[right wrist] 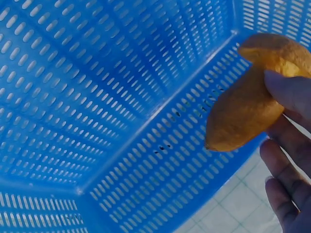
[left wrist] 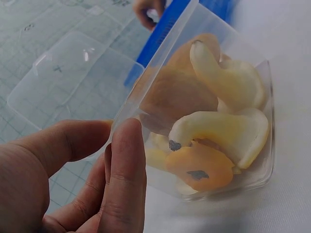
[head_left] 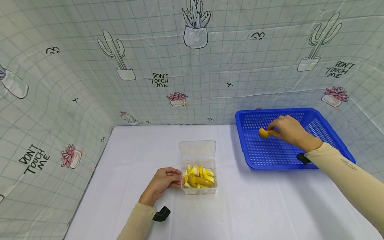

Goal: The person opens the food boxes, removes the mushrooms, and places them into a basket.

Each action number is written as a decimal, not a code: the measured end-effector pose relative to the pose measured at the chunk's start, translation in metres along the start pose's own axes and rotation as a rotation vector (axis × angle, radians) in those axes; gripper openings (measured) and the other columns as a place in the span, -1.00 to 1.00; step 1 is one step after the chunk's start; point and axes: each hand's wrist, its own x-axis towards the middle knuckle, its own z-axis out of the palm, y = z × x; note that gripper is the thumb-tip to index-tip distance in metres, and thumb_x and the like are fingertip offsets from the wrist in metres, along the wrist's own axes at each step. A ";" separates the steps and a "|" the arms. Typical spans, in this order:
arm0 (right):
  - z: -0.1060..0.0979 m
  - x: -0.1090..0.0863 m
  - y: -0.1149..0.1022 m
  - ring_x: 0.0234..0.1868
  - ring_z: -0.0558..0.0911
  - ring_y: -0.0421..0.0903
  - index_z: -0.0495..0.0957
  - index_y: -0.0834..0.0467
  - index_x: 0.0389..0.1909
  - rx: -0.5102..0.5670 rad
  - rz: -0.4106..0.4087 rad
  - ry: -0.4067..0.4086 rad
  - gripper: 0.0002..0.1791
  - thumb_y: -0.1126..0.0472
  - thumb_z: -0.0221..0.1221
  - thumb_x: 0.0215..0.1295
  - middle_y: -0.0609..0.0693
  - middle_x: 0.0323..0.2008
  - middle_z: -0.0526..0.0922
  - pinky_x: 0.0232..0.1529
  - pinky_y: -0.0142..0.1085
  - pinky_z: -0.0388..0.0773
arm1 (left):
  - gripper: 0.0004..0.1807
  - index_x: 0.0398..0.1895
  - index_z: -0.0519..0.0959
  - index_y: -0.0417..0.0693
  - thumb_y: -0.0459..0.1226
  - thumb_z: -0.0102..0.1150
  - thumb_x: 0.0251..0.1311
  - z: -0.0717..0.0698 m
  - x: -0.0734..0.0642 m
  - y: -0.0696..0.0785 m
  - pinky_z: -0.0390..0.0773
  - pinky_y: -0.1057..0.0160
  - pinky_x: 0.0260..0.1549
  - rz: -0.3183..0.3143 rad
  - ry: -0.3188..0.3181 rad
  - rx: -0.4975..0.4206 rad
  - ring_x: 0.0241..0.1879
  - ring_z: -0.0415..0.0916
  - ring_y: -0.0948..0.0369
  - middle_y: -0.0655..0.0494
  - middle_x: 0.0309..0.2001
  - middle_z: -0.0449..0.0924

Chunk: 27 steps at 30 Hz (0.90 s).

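A clear plastic box (head_left: 199, 190) with its lid (head_left: 197, 149) raised holds several yellow mushrooms (head_left: 204, 181), some with pale sides. At the box's left rim, my left hand (head_left: 163, 181) has its thumb and a finger close together on the wall; the left wrist view shows the fingertips right at this edge. My right hand (head_left: 289, 130) pinches a yellow-brown mushroom (right wrist: 245, 109) over the blue plastic basket (head_left: 250, 156). Its rounded cap points left in the head view. My thumb covers part of it.
The basket has slotted walls and stands at the right of the white-covered table (head_left: 135, 150), against the back curtain (head_left: 144, 40). Patterned curtain also rises at the left. Black straps or mounts (head_left: 161, 214) show at both wrists.
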 end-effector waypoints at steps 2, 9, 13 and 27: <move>0.003 0.001 0.003 -0.31 0.67 0.08 0.82 0.22 -0.30 -0.002 -0.010 -0.015 -0.86 0.34 0.55 0.12 0.07 -0.33 0.81 -0.25 0.06 0.65 | -0.66 0.07 0.50 -0.62 -0.50 0.25 0.33 0.000 0.000 0.000 0.78 0.37 -0.36 0.004 -0.003 -0.002 -0.46 0.68 0.27 0.04 -0.39 0.69; 0.008 0.002 0.009 -0.28 0.71 0.13 0.81 0.22 -0.27 0.005 -0.006 -0.105 -0.82 0.26 0.56 0.13 0.08 -0.31 0.81 -0.20 0.11 0.70 | -0.65 0.08 0.49 -0.63 -0.50 0.25 0.33 0.000 0.000 -0.002 0.78 0.36 -0.36 0.012 -0.013 -0.005 -0.46 0.68 0.27 0.04 -0.39 0.69; 0.005 0.000 0.009 -0.21 0.74 0.20 0.80 0.25 -0.22 -0.002 0.024 -0.158 -0.76 0.23 0.56 0.14 0.12 -0.26 0.81 -0.11 0.19 0.70 | -0.66 0.08 0.50 -0.61 -0.50 0.25 0.34 0.000 -0.001 -0.001 0.78 0.37 -0.36 0.012 -0.016 -0.003 -0.46 0.68 0.27 0.04 -0.39 0.69; -0.032 0.002 -0.044 -0.20 0.70 0.18 0.82 0.21 -0.21 0.009 0.003 0.003 -0.75 0.31 0.58 0.06 0.11 -0.23 0.83 -0.13 0.16 0.62 | -0.66 0.08 0.50 -0.61 -0.50 0.26 0.33 0.000 -0.001 -0.001 0.78 0.37 -0.37 0.009 -0.006 -0.001 -0.46 0.68 0.27 0.03 -0.38 0.69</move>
